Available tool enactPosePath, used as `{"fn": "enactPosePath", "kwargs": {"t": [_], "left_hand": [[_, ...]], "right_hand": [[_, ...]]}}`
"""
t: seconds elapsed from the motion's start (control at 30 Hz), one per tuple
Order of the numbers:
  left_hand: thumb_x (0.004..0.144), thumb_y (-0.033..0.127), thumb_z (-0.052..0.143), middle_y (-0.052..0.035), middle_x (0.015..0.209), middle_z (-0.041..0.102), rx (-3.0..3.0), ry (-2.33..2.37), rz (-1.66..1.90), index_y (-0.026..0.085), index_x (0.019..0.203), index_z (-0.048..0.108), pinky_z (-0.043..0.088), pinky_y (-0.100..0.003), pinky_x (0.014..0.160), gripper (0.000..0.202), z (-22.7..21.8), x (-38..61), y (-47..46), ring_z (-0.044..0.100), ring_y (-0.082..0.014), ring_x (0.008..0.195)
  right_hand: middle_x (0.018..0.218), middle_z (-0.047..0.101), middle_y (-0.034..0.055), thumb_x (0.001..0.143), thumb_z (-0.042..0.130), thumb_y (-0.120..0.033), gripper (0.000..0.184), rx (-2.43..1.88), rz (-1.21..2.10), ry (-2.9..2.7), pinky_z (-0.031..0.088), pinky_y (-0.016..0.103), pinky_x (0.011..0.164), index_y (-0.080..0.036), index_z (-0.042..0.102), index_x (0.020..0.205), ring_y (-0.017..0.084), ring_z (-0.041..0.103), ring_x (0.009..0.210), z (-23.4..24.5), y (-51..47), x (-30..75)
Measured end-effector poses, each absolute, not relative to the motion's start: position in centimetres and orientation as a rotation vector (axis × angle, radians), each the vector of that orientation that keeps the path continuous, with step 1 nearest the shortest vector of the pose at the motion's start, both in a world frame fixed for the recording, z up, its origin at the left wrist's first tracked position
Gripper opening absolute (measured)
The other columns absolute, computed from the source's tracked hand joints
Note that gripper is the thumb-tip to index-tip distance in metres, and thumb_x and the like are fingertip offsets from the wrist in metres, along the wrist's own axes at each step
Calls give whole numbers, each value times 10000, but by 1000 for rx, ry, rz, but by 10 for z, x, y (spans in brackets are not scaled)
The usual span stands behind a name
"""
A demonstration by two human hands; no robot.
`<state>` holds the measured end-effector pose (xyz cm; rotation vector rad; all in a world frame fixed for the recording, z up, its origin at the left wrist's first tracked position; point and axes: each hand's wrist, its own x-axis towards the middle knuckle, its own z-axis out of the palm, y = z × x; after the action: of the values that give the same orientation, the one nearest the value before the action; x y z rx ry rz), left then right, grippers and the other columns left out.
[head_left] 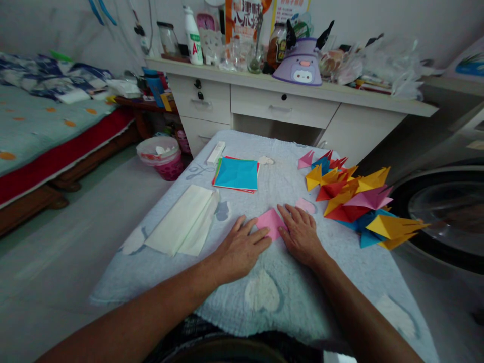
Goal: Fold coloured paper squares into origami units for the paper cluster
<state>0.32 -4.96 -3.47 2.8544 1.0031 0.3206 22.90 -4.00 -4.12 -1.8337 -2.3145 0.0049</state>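
A pink folded sheet of origami paper (271, 222) lies flat on the cloth-covered table, turned like a diamond. My left hand (244, 245) rests on its left side, fingers stretched out across the edge. On the right side of the paper lies my right hand (300, 231), its fingers spread and flat. Both hands press the paper from above and neither grips it. Beyond them sits a stack of square paper (237, 174) with a blue sheet on top. Several folded paper pieces (351, 194) in yellow, red, blue and pink are heaped to the right.
A pale folded cloth or paper (181, 222) lies left of my hands. Near the stack are a narrow white box (216, 153) and a crumpled white scrap (266, 160). A desk (260, 85) stands behind the table, a pink bin (161, 156) left, a washing machine (442, 217) right.
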Motion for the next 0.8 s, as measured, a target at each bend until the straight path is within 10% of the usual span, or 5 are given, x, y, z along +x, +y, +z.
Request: {"fn": "enactPosePath", "kwargs": {"t": [0.33,0.8], "left_hand": [[909,190,515,-27,1335,593,2812,989,431,251,1203,591,243,-525,1115,310,-35,4,-47,447,-295,1298],[918,250,557,-44,1081,636,2637,1040,679,215,1063,584,366,-445,1030,151,-35,8,-39,546,-224,1121]], "right_hand": [[1416,500,120,924,361,-191,537,-1755,120,-2216,338,488,1032,-199,375,1461,295,430,1264,-42,-37,239],[1202,574,126,825,616,-405,268,-1702,102,-2139,344,473,942,-201,573,993,308,479,1115,-45,-40,234]]}}
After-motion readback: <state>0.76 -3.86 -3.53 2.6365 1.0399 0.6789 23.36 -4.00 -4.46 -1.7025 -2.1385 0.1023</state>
